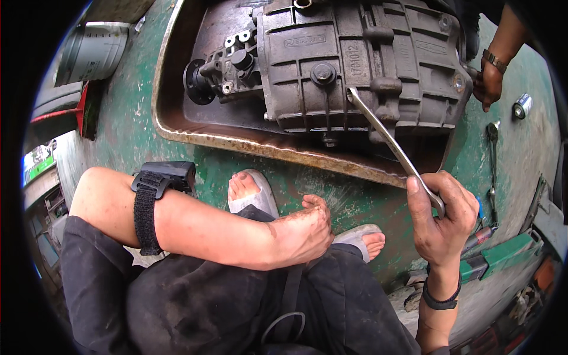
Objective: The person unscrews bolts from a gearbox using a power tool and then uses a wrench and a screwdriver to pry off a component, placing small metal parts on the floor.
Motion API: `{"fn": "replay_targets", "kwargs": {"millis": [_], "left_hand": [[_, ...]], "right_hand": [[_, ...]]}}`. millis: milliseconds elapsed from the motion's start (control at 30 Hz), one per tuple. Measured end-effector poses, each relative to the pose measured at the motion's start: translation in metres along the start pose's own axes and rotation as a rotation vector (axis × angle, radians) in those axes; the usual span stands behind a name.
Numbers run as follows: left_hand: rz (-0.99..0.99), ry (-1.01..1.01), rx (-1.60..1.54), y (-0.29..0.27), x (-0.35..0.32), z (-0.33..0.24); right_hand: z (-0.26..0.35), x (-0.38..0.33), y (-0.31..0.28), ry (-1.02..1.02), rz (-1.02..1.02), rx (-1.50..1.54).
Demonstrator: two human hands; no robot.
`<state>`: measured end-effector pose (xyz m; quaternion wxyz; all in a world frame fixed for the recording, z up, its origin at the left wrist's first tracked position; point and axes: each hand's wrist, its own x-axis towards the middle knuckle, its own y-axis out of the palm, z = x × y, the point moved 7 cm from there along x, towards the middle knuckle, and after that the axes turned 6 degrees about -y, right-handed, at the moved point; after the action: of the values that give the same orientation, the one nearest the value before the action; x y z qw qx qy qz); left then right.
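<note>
My right hand (441,216) is closed around the lower end of a long metal wrench (393,145). The wrench slants up and left, its far tip in front of the gearbox (331,65) casing; whether it touches the casing I cannot tell. That gearbox, grey and ribbed with a bolt head on its side, lies in a rusty-rimmed metal tray (236,142). Over my lap, my left hand (305,234) is bent inward with its soiled fingers curled together, and nothing shows in it. A black strapped device (163,183) sits on my left forearm.
Another person's hand (490,83) with a watch is at the gearbox's right end. On the green floor at right are a small can (522,106), a long-handled tool (493,160) and a green case (509,254). A grey bucket (97,53) stands at left.
</note>
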<state>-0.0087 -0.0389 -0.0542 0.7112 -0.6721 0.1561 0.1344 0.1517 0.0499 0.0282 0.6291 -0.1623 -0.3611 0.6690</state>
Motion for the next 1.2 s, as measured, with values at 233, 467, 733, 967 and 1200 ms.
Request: {"fn": "replay_targets", "kwargs": {"millis": [233, 467, 733, 967, 1200], "left_hand": [[-0.041, -0.076, 0.023, 0.002, -0.001, -0.001], [-0.052, -0.019, -0.166, 0.012, 0.000, -0.009], [0.024, 0.034, -0.056, 0.011, 0.008, -0.008], [0.079, 0.041, -0.182, 0.018, 0.007, -0.017], [0.047, -0.150, -0.136, 0.026, 0.011, -0.019]], "right_hand": [[-0.005, -0.004, -0.002, 0.067, -0.089, -0.007], [-0.005, 0.000, -0.001, 0.077, -0.048, 0.031], [-0.001, -0.004, 0.018, 0.053, 0.091, 0.047], [-0.009, -0.010, 0.022, 0.128, 0.141, 0.085], [-0.008, -0.008, 0.025, 0.098, 0.147, 0.070]]}}
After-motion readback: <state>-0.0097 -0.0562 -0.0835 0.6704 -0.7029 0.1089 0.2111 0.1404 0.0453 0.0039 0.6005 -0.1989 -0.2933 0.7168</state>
